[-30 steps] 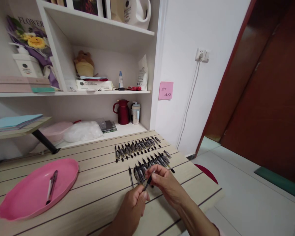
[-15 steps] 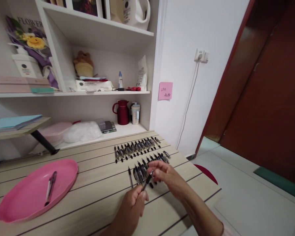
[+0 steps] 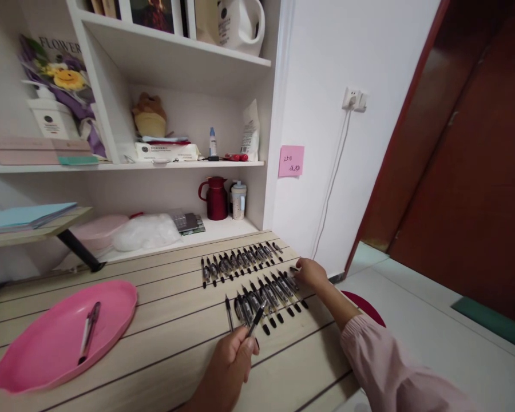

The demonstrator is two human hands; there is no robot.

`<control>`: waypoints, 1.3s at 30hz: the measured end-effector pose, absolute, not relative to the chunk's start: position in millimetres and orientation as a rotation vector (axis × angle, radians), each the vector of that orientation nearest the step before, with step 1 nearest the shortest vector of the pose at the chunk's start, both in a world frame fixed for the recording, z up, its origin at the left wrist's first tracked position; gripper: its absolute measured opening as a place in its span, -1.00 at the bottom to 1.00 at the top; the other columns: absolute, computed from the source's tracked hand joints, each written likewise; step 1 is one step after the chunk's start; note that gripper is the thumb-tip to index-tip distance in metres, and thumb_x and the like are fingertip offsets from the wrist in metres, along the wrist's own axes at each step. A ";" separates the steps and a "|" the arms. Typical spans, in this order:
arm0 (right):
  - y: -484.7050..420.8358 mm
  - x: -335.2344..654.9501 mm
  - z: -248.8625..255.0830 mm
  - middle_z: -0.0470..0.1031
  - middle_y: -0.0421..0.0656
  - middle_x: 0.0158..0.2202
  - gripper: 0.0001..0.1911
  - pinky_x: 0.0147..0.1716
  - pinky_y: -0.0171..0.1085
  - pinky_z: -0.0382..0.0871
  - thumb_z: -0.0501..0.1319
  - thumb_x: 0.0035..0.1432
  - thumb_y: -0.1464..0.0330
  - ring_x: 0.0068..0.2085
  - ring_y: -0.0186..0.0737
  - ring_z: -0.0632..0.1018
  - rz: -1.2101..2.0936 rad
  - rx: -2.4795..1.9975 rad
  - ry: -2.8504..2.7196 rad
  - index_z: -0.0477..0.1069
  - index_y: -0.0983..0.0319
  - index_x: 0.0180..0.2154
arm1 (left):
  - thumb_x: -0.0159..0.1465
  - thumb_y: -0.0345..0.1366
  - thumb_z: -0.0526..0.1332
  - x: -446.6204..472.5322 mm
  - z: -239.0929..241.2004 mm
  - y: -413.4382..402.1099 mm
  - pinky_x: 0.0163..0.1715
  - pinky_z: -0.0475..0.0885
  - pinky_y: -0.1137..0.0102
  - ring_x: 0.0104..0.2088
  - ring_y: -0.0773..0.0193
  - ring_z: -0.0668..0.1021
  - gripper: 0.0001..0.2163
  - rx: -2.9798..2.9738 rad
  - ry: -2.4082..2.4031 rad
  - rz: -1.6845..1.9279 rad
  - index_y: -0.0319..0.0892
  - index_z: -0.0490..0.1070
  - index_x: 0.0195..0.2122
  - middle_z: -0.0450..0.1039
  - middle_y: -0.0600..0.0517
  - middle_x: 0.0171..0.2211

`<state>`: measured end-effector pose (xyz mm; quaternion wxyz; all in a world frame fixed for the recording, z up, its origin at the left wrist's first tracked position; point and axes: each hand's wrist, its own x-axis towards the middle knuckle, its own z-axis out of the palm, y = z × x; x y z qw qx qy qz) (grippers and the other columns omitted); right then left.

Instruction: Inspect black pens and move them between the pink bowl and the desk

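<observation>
My left hand (image 3: pixel 233 357) is closed round the lower end of a black pen (image 3: pixel 256 320) held slanting above the table (image 3: pixel 163 343). My right hand (image 3: pixel 309 272) reaches out to the right end of the nearer row of pens (image 3: pixel 266 294), its fingertips pinched on the outermost pen there. A second row of black pens (image 3: pixel 238 260) lies further back. To the left stands a pink oval tray (image 3: pixel 38 349) with one pen (image 3: pixel 88 332) lying in it.
White shelves (image 3: pixel 154 166) behind the table hold a red jug (image 3: pixel 216 197), a small cup, books and bags. A pink sticky note (image 3: pixel 290 161) is on the wall. A red stool (image 3: pixel 364 306) shows past the table's right edge.
My right hand has let go of the pen held by my left hand and stretched out right to the end of the nearer row. The left hand has stayed put.
</observation>
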<state>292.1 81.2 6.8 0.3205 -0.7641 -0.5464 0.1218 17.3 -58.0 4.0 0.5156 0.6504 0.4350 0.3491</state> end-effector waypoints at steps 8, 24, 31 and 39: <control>46.9 268.0 26.7 0.42 -0.20 -0.58 -0.80 -0.53 -0.32 0.22 0.17 -0.07 0.21 -0.51 -0.30 0.43 0.696 -1.631 -1.314 0.33 0.22 -0.49 | 0.21 -0.11 0.02 19.0 8.1 -59.5 -0.60 0.05 0.49 -0.66 0.41 0.16 -0.74 1.472 1.047 0.855 -0.18 0.27 -0.47 0.08 0.21 -0.74; -9.4 183.0 43.5 0.40 -0.24 -0.49 -0.65 -0.59 -0.40 0.14 0.33 -0.14 0.20 -0.57 -0.43 0.35 1.206 -0.841 -1.077 0.36 0.23 -0.30 | 0.18 -0.14 0.03 19.1 12.6 -58.4 -0.66 -0.02 0.49 -0.71 0.44 0.10 -0.78 1.412 1.043 0.866 -0.17 0.25 -0.49 0.08 0.22 -0.75; -14.9 174.9 35.8 0.36 -0.28 -0.54 -0.72 -0.58 -0.41 0.20 0.33 -0.15 0.23 -0.57 -0.45 0.33 1.268 -0.837 -1.105 0.38 0.22 -0.37 | 0.19 -0.15 0.02 17.2 7.0 -55.7 -0.66 -0.01 0.49 -0.71 0.45 0.10 -0.76 1.431 1.047 0.854 -0.19 0.27 -0.49 0.09 0.22 -0.76; -17.5 158.2 18.0 0.36 -0.28 -0.53 -0.73 -0.63 -0.43 0.16 0.33 -0.14 0.25 -0.61 -0.47 0.33 1.373 -0.832 -1.152 0.38 0.23 -0.38 | 0.20 -0.21 -0.02 18.8 5.3 -53.3 -0.66 -0.01 0.49 -0.71 0.45 0.08 -0.82 1.453 1.047 0.914 -0.18 0.23 -0.45 0.06 0.24 -0.76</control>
